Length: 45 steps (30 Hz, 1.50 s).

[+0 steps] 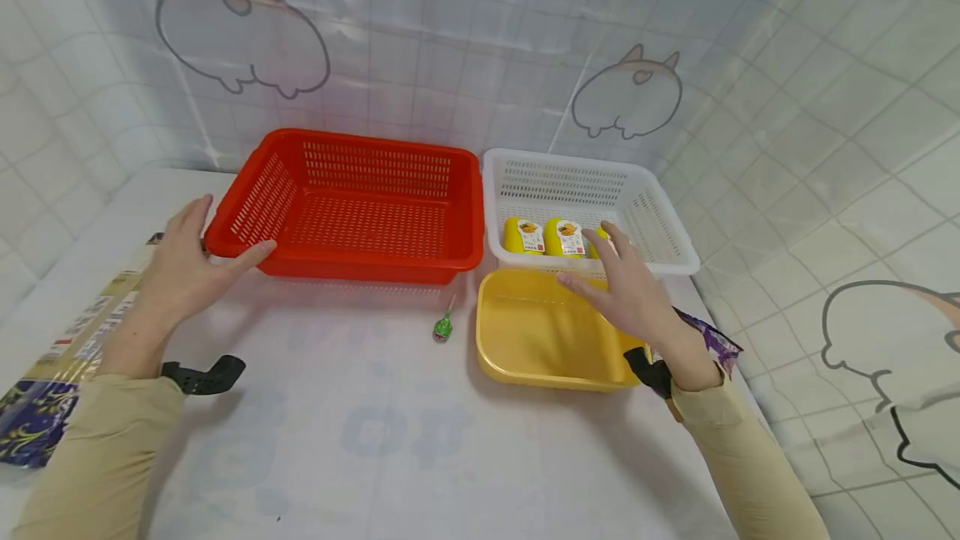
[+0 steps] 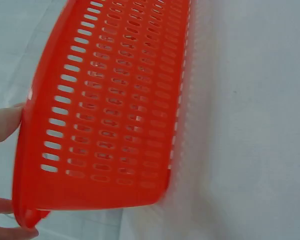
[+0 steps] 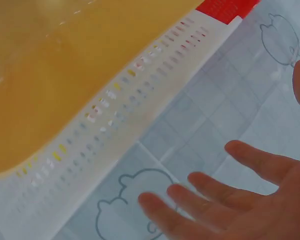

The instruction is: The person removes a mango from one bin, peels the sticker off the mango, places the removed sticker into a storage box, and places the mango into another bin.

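Red plastic makes up one slotted basket [image 1: 360,207] at the back of the desk [image 1: 360,440]; beside it stands one white slotted basket [image 1: 592,198] holding at least two yellow packets [image 1: 543,237], with a possible third hidden behind the fingers. One yellow tray [image 1: 540,332] lies just in front of the white basket, and one green lollipop [image 1: 442,327] lies in the bare stretch between the tray and the red basket. The left hand [image 1: 183,269] rests with straight fingers and thumb on the red basket's near left corner, holding nothing. The right hand [image 1: 630,290] hovers spread and flat over the far edge of the yellow tray, gripping nothing. Open desk runs across the whole near half. A printed bag [image 1: 52,373] is cut off at the left edge, and a purple wrapper [image 1: 708,340] is mostly hidden by the right wrist.

Left wrist view: the red basket's slotted wall [image 2: 115,110] fills the frame, with fingertips [image 2: 5,125] just at its rim.

Right wrist view: blurred; the yellow tray [image 3: 55,70] and white basket wall [image 3: 115,115] lie beyond outstretched fingers [image 3: 260,165].
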Tool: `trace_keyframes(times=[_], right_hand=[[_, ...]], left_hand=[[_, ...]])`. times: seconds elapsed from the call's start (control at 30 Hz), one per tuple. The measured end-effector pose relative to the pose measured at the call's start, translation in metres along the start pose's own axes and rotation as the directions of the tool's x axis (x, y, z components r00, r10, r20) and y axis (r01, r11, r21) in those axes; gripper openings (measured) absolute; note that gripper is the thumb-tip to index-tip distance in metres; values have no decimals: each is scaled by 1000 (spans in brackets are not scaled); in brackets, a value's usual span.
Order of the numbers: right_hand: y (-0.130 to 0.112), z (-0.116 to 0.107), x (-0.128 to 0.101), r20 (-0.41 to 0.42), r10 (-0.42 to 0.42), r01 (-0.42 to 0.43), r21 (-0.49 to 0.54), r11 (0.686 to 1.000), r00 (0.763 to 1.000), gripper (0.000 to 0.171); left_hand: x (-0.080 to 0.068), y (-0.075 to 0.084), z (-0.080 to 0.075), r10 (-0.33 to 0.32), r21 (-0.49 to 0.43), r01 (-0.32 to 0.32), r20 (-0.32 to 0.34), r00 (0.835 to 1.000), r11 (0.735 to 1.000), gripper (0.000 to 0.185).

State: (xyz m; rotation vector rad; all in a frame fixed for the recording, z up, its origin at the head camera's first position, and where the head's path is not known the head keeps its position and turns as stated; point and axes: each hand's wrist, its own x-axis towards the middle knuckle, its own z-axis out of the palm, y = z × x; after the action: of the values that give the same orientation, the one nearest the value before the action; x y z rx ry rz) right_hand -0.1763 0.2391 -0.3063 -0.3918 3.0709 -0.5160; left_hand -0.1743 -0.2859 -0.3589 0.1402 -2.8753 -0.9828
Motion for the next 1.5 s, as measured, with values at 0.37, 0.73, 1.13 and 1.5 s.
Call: trace_keyframes(times=[0.37, 0.73, 1.13, 1.5], right_hand=[[0, -9, 28, 17, -56, 52, 211, 976, 998, 65], [-3, -23, 70, 174, -114, 69, 242, 968, 978, 56], [-5, -29, 112, 347, -75, -11, 240, 971, 935, 58], [-10, -28, 137, 466, -29, -70, 194, 978, 884, 67]], left_hand=[[8, -8, 5, -79, -228, 98, 91, 993, 969, 114], [7, -13, 7, -101, -240, 124, 103, 989, 963, 108], [8, -12, 7, -116, -213, 138, 116, 987, 967, 110], [7, -11, 9, -111, -224, 138, 129, 985, 965, 111]])
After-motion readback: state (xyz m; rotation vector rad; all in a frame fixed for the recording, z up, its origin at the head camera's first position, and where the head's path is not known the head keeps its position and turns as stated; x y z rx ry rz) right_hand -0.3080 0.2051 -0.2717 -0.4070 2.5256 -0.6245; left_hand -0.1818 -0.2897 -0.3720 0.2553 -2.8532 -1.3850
